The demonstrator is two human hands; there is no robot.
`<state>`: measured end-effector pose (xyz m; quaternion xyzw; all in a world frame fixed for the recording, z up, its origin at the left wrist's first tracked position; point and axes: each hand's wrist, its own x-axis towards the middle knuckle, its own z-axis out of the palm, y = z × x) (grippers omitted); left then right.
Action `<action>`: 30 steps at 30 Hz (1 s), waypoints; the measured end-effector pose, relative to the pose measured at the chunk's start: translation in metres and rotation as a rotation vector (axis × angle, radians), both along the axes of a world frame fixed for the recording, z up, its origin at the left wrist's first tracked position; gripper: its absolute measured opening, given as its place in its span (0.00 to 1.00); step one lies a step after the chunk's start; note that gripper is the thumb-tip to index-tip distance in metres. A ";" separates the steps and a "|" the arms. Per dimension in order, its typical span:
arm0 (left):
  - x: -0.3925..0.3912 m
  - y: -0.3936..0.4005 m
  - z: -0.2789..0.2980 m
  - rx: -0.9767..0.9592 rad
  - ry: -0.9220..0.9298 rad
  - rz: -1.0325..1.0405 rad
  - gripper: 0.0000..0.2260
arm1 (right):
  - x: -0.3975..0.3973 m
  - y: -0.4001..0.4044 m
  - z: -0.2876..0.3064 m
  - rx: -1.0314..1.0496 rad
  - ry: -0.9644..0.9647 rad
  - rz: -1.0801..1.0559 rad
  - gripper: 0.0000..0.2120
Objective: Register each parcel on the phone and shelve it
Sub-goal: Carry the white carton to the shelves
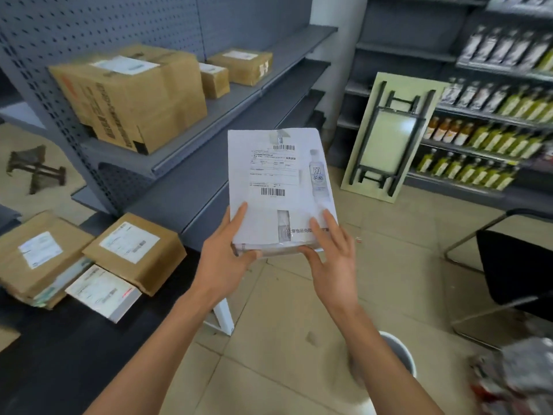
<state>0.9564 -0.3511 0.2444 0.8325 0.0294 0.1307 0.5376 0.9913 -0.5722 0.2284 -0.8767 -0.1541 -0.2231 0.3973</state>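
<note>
In front of me the grey shelf unit (239,94) carries three cardboard boxes on one level: a large box (131,97) nearest me, a small box (214,79) just beyond it, and a flat box (242,65) further along. To my left the dark table (74,354) bears two brown parcels (134,250) side by side, and a white parcel (103,292) lying just beside them, nearer me.
</note>
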 end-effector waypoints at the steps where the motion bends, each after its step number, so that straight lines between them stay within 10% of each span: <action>1: 0.008 -0.006 0.002 0.007 -0.011 -0.011 0.45 | 0.006 -0.007 0.002 -0.001 -0.008 -0.003 0.24; 30: 0.325 0.030 0.020 -0.016 -0.137 -0.212 0.46 | 0.279 0.028 0.015 -0.046 -0.024 -0.203 0.26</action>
